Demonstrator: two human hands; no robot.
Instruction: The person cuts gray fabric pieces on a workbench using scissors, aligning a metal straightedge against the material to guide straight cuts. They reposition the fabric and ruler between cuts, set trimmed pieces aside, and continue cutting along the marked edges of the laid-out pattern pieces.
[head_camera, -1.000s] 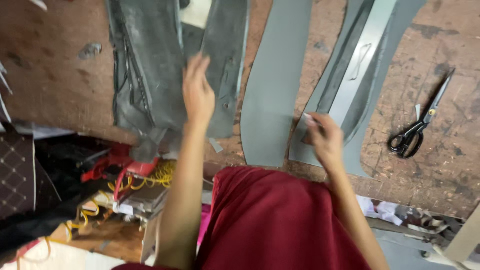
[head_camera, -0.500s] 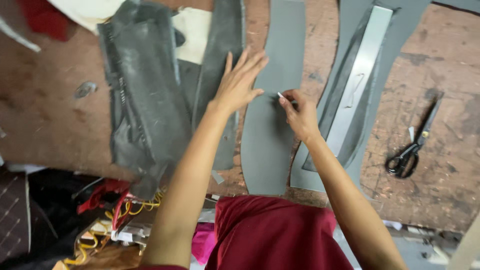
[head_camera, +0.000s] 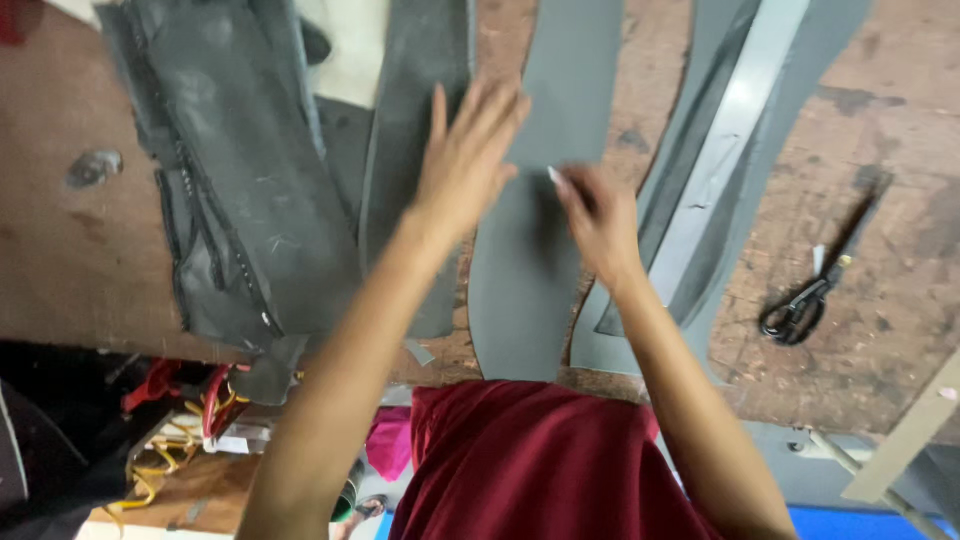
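Grey curved strip (head_camera: 535, 250) lies at table centre. Your left hand (head_camera: 465, 165), fingers spread, pins it flat; at 3 o'clock your right hand (head_camera: 600, 225) pinches white chalk (head_camera: 553, 177), tracing.

table (head_camera: 880, 300): brown wood, rough, scratched and worn
curved grey strip (head_camera: 545, 200): looks like thin leather or rubber sheet, smooth and matt
dark pieces (head_camera: 240, 190): black leather-like stuff, a bit shiny, scuffed, with stitched edges
long ruler (head_camera: 725, 150): pale grey metal, smooth, slightly shiny
scissors (head_camera: 810, 295): black handles, dark metal blades
shirt (head_camera: 540, 470): dark red cloth, soft and matt
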